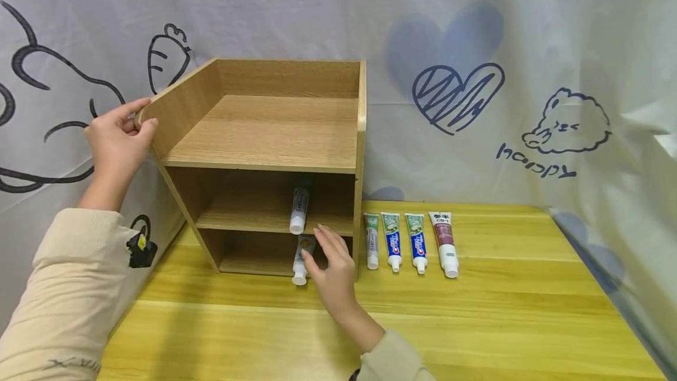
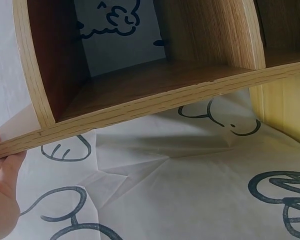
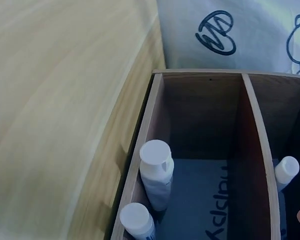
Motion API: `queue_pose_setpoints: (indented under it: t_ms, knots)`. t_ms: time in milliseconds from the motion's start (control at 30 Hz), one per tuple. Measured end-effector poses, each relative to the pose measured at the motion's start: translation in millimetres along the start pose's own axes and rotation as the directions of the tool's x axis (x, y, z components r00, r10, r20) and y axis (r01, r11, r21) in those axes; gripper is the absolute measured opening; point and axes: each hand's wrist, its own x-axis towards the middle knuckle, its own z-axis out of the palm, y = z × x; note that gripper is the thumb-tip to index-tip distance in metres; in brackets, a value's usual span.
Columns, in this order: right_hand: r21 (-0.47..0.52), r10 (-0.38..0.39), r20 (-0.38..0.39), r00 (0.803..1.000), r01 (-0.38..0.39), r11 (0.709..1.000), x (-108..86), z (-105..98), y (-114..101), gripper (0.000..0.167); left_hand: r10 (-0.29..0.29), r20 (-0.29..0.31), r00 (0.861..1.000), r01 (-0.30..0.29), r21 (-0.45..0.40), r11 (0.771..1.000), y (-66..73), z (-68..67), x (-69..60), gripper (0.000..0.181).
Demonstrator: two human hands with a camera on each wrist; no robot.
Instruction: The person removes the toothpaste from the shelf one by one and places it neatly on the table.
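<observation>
A beige sleeve (image 1: 69, 293) leads to the left hand (image 1: 119, 143), clamped on the upper left edge of the wooden shelf unit (image 1: 264, 131); inside sit one middle tube (image 1: 298, 207) and two lower tubes (image 3: 157, 182); the right hand (image 1: 335, 272), fingers apart, is before them; four outer tubes (image 1: 392, 237) lie rightward.

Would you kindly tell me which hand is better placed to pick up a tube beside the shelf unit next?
Probably the right: the right hand appears to hold nothing and is nearer the row of tubes, while the left hand grips the far side of the shelf unit.
</observation>
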Motion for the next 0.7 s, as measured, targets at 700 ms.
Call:
queue_pose_setpoints:
  t_ms: [700]
  knots:
    - [-0.168, -0.190, 0.093, 0.977, 0.203, 0.965, 16.5, 30, 15, 0.039, 0.017, -0.025, 1.000, -0.017, -0.004, 1.000, -3.1, 1.5, 0.9, 0.036]
